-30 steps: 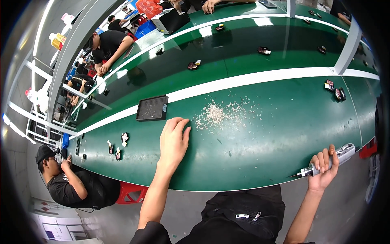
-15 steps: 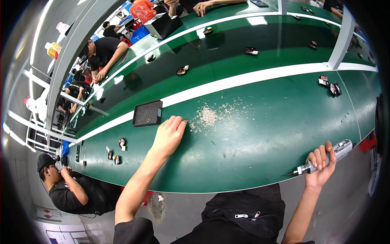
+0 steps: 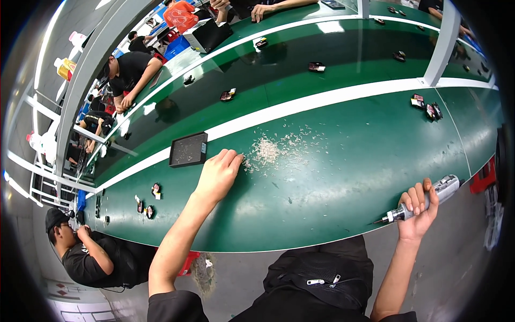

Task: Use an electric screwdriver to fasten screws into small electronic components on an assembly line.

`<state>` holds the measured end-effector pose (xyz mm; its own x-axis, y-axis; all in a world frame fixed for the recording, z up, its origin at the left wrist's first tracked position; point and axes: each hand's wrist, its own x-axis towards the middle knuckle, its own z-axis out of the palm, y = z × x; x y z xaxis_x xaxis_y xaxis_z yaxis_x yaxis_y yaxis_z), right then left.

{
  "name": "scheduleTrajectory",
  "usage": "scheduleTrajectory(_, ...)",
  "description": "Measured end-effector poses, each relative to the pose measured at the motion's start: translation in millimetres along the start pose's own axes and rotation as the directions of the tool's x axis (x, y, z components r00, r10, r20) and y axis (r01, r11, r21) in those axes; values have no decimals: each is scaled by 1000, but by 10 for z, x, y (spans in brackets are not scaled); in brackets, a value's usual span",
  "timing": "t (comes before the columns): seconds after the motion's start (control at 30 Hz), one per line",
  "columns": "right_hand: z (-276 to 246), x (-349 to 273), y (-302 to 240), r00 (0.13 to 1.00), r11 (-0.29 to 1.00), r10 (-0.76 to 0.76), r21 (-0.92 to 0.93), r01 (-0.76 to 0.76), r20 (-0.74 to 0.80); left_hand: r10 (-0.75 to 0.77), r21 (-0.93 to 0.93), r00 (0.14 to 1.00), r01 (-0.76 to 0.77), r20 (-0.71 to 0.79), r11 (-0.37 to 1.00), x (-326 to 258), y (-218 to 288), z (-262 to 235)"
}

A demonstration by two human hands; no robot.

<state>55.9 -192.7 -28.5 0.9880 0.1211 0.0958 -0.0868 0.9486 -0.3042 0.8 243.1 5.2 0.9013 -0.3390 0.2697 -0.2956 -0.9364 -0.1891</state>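
My left hand is at the left edge of a spread of tiny pale pieces that look like small screws, on the green work surface. Its fingers are bent and pressed together, fingertips down by the loose pieces; whatever they pinch is too small to make out. My right hand is wrapped round a grey electric screwdriver above the near right edge. The thin bit points left. Just left of my left hand lies a shallow black tray with some small bits in it.
Small black parts lie left, and more black parts far right. Beyond a white rail, another green surface carries spaced black parts. A grey post rises at right. A co-worker sits at left; others work across.
The view has shifted slightly, so most things appear a little further left. My left hand stays bent beside the small pieces, and my right hand keeps its grip on the screwdriver.
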Motion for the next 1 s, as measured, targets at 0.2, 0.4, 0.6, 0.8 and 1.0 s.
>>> scheduleTrajectory(0.2, -5, 4, 2, 1000, 1000, -2, 1, 2, -4, -9, -5, 1000, 9, -5, 1000, 21, 8, 2)
scheduleTrajectory(0.4, -4, 18, 1, 1000, 1000, 1, 11, -1, -4, -12, -8, 1000, 12, -28, 1000, 52, 9, 12)
scheduleTrajectory(0.6, -9, 7, -3, 1000, 1000, -7, 23, 7, -11, -12, -22, 1000, 11, -24, 1000, 53, 14, 17)
scheduleTrajectory(0.8, -6, -30, -23, 1000, 1000, -7, 26, 7, -21, -203, -229, 971, 170, -130, 959, -5, 127, -10)
scheduleTrajectory(1.0, 132, -64, 117, 984, 985, -137, -118, 123, -115, -540, -849, 841, 307, 30, 430, -194, 1142, -303)
